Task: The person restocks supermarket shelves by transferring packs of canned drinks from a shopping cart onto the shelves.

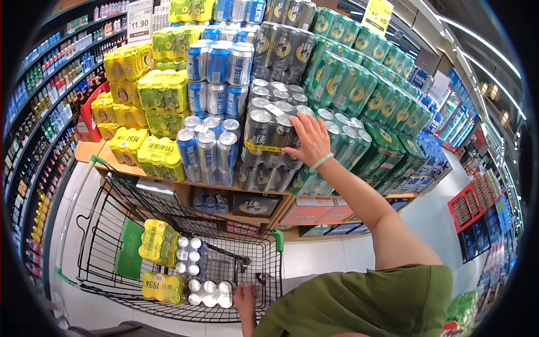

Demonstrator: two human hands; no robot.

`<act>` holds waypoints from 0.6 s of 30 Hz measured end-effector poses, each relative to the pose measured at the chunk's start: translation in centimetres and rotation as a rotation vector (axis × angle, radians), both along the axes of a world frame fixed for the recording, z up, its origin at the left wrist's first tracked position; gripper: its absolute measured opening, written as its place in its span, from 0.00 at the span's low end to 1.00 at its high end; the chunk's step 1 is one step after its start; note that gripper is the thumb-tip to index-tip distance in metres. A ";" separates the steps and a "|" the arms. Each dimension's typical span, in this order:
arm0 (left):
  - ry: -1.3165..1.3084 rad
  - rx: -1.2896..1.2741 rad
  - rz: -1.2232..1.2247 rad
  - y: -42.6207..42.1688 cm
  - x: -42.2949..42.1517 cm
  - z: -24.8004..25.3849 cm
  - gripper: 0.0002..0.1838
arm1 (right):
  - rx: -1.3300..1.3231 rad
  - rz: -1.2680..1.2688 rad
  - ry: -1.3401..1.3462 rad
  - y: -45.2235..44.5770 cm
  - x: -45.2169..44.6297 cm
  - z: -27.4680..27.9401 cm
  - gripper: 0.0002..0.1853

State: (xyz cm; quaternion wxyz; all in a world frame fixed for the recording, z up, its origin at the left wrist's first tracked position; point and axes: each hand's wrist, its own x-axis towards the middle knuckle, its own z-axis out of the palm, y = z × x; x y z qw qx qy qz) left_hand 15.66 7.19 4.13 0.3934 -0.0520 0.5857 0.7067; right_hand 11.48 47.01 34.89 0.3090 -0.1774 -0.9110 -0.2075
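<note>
My right hand (309,139) lies with fingers spread on the right side of a shrink-wrapped pack of black beer cans (266,132), which has a yellow strip and sits on top of other black packs. A pale green bracelet is on that wrist. My left hand (245,296) hangs low by the wire shopping cart (264,238); its fingers are not clear enough to judge. Nearest to it in the cart is a pack of silver-topped cans (209,293). Two yellow can packs (159,242) and a blue-and-silver can pack (191,256) are also inside.
Stacked on the wooden display are yellow packs (163,92), blue can packs (208,149) and green can packs (342,84). Price signs (140,21) stand above. Cartons (315,210) fill the lower shelf. Bottle shelves (50,106) curve along the left; a red display (474,202) stands right.
</note>
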 end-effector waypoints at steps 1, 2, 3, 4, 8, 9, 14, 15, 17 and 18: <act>0.006 0.018 0.020 0.1 0.0 0.7 0.15 | -0.002 -0.004 -0.004 0.0 0.0 0.3 0.47; 0.006 -0.003 0.028 0.0 0.1 1.6 0.16 | -0.028 -0.024 -0.016 -0.1 0.1 0.3 0.47; 0.010 -0.016 0.034 -0.2 0.2 2.2 0.16 | -0.040 -0.018 -0.012 -0.1 0.2 0.3 0.47; 0.026 -0.035 0.020 -0.5 0.3 2.6 0.16 | -0.042 -0.029 -0.015 0.0 0.2 0.3 0.47; 0.054 -0.051 0.018 -1.7 1.0 2.5 0.15 | -0.083 -0.067 -0.042 0.2 0.2 0.1 0.47; 0.056 -0.045 0.034 -2.0 1.2 2.9 0.15 | -0.083 -0.084 -0.045 0.2 0.1 -0.1 0.47; 0.160 -0.067 0.079 -3.4 2.2 3.0 0.15 | -0.042 -0.100 -0.059 0.1 0.0 -0.2 0.47; 0.215 -0.059 0.093 -3.8 2.5 2.6 0.16 | -0.012 -0.086 -0.042 0.1 0.0 -0.4 0.48; 0.298 -0.149 0.066 -4.6 2.7 4.2 0.16 | 0.014 -0.071 -0.032 0.4 0.0 -0.6 0.48; 0.349 -0.169 0.094 -4.9 3.0 4.1 0.16 | 0.002 -0.091 -0.052 0.2 0.0 -0.5 0.48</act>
